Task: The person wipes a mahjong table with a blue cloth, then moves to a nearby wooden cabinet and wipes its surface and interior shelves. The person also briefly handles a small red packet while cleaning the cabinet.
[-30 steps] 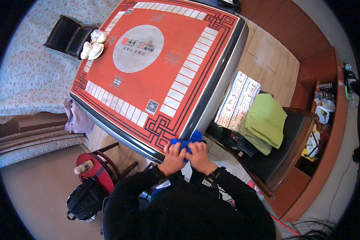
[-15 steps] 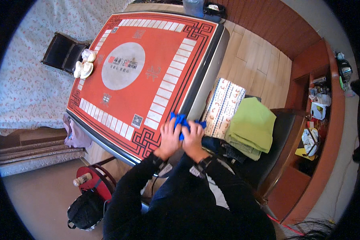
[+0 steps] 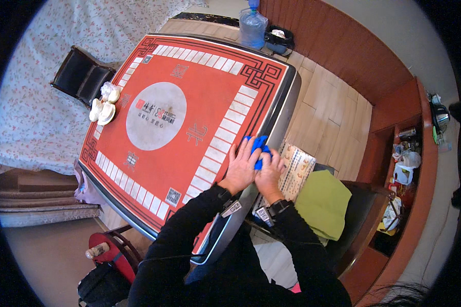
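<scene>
A small blue cloth point(image 3: 260, 146) lies bunched at the right edge of a square table with a red patterned top point(image 3: 189, 97). My left hand point(image 3: 242, 166) presses flat on the cloth and the tabletop. My right hand point(image 3: 269, 169) lies beside it, fingers closed on the same cloth at the table's grey rim. Both dark sleeves come up from the lower edge.
White cups or cloths point(image 3: 103, 105) sit at the table's left edge beside a black chair point(image 3: 79, 74). A patterned box point(image 3: 297, 171) and green cloth point(image 3: 322, 202) rest on a seat at right. A water jug point(image 3: 253, 25) stands beyond; a wooden shelf point(image 3: 404, 163) lines the right.
Both hands, with the blue cloth, have travelled from the table's near corner along its right edge, farther from me. The view has shifted with them.
</scene>
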{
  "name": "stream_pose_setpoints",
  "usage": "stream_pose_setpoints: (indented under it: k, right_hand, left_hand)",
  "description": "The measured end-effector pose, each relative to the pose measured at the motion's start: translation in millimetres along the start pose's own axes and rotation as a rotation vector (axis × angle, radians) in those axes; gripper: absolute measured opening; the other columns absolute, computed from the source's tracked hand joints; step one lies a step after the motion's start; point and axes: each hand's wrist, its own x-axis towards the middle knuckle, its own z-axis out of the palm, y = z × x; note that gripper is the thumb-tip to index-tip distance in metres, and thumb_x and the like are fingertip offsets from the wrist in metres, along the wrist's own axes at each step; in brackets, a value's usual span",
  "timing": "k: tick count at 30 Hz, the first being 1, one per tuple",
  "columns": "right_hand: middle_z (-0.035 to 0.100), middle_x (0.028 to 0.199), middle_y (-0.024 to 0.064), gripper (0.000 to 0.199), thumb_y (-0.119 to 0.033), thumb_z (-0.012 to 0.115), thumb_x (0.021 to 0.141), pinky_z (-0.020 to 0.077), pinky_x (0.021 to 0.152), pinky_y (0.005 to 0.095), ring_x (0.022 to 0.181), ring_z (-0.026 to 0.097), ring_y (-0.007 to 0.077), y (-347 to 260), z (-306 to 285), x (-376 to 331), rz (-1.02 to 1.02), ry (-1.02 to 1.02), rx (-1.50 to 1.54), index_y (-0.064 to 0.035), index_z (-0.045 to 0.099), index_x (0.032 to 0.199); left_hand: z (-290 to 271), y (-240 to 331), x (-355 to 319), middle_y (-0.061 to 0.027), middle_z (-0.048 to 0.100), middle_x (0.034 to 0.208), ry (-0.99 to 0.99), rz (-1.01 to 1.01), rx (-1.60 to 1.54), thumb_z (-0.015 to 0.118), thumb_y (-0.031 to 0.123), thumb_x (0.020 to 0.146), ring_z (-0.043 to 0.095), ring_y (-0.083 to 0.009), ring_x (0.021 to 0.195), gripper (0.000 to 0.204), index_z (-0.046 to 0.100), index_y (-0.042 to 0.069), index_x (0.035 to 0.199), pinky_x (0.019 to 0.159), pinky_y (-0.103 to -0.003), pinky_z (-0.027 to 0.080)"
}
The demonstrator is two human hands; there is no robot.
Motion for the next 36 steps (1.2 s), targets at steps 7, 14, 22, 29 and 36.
stream_pose_setpoints:
  k: [7, 14, 22, 29, 36]
  right_hand:
    - [0.047, 0.140, 0.0138, 0.042, -0.007, 0.069, 0.077, 0.0344, 0.105, 0.0551, 0.127, 0.042, 0.0407, 49.8, 15.8, 115.4, 0.044, -0.003, -0.006, -0.0182, 0.056, 0.116]
    - [0.047, 0.141, 0.0120, 0.041, -0.006, 0.071, 0.077, 0.0374, 0.105, 0.0558, 0.126, 0.045, 0.0428, 71.6, 24.7, 215.1, -0.101, 0.027, -0.132, -0.0218, 0.054, 0.111]
    - [0.036, 0.155, 0.0089, 0.050, -0.016, 0.071, 0.084, 0.0281, 0.110, 0.0637, 0.139, 0.032, 0.0422, 69.0, 59.5, 298.6, -0.072, -0.022, -0.369, -0.0221, 0.054, 0.130]
    - [0.042, 0.151, 0.0139, 0.047, -0.010, 0.066, 0.085, 0.0313, 0.106, 0.0611, 0.131, 0.040, 0.0442, 34.7, 57.6, 269.1, -0.223, -0.015, -0.276, -0.0143, 0.053, 0.130]
    - [0.046, 0.142, 0.0171, 0.052, 0.000, 0.069, 0.075, 0.0353, 0.103, 0.0579, 0.124, 0.043, 0.0439, -21.2, 82.7, 247.6, -0.480, -0.186, -0.106, -0.0096, 0.054, 0.124]
  left_hand:
    - [38.2, -21.5, 121.4, -0.0190, 0.029, 0.163, -0.012, 0.009, -0.052, 0.064, 0.030, 0.090, 0.027, -0.0374, 0.152, 0.054, 0.048, 0.015, 0.139, 0.116, -0.069, 0.017]
    - [60.1, -52.6, 209.8, -0.0228, 0.036, 0.158, 0.070, -0.025, -0.085, 0.063, 0.032, 0.090, 0.028, -0.0405, 0.151, 0.057, 0.046, 0.010, 0.140, 0.116, -0.072, 0.015]
    - [75.8, -100.3, 277.5, -0.0259, 0.041, 0.154, 0.212, -0.002, -0.047, 0.070, 0.034, 0.084, 0.022, -0.0441, 0.152, 0.054, 0.055, 0.009, 0.129, 0.117, -0.074, 0.006]
    - [44.0, -111.5, 244.5, -0.0246, 0.039, 0.155, 0.211, 0.063, -0.054, 0.063, 0.015, 0.083, 0.025, -0.0430, 0.152, 0.034, 0.055, 0.008, 0.116, 0.114, -0.077, 0.009]
    - [-6.3, -170.1, 177.6, -0.0166, 0.044, 0.154, 0.185, 0.064, 0.117, 0.063, 0.016, 0.083, 0.030, -0.0365, 0.152, 0.031, 0.057, 0.011, 0.113, 0.115, -0.076, 0.009]
